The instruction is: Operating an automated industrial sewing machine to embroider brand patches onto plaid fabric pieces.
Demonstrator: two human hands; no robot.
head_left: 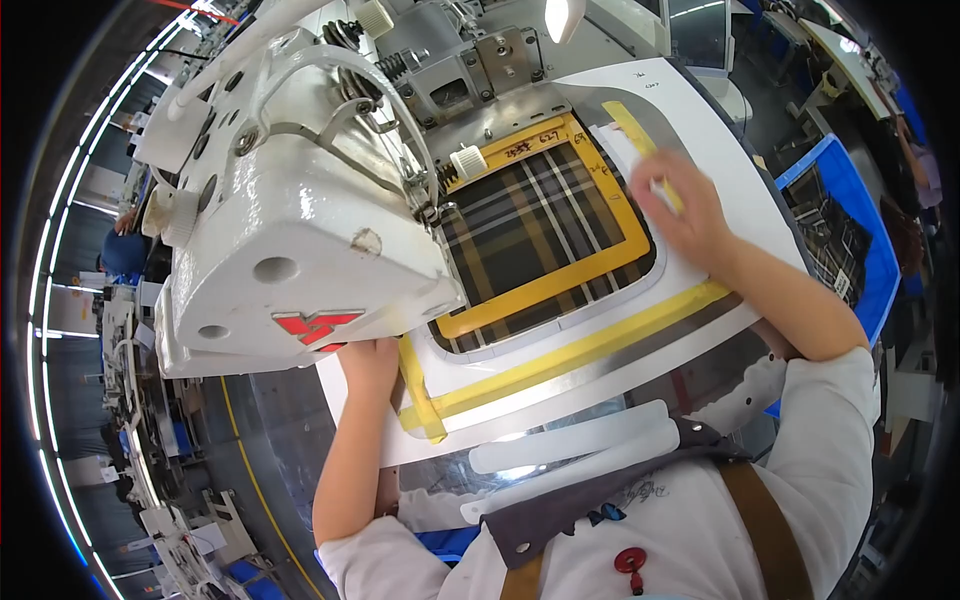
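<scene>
Fabric (525,225) seemed limp, yellow frame (548,284) stiff, holdable by its edges. Left hand (370,366) and right hand (685,208) were apart; grips unclear.

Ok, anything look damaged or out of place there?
A brownish patch on the sewing machine head looks like chipped paint or a stain, odd against the glossy white. The plaid fabric looks flat.

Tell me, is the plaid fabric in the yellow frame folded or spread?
Spread: the plaid fabric shows flat inside the yellow frame, stripes straight, no fold visible; the machine head may hide a corner.
</scene>
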